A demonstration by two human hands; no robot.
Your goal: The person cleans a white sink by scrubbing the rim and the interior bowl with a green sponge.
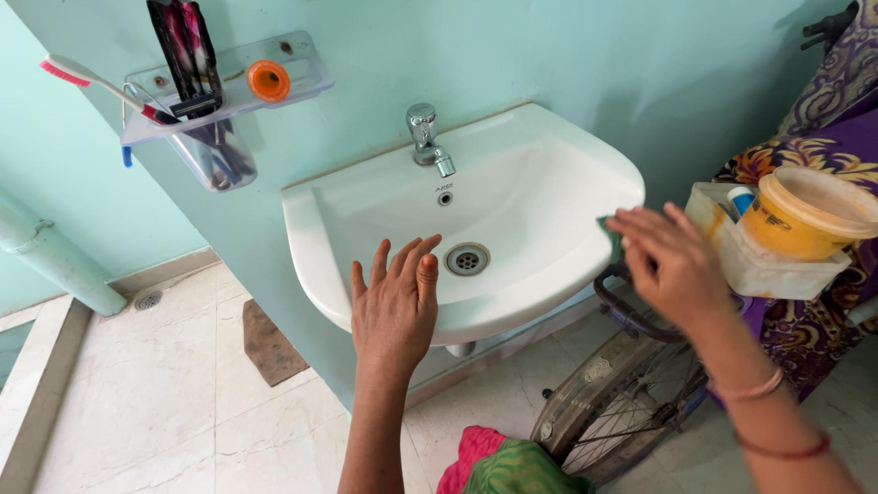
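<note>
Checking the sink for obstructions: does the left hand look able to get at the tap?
Probably yes. The left hand hovers open over the basin front, and nothing lies between it and the tap.

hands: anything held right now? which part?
Left hand is open and flat over the front rim of the sink, holding nothing. Right hand presses a small green cloth under its fingertips at the sink's right rim; only its edge shows.

You're in a home washroom: a white sink (512,197) with a tap (426,135), a toothbrush (96,84) shelf (229,84), tiled floor (155,402).
</note>
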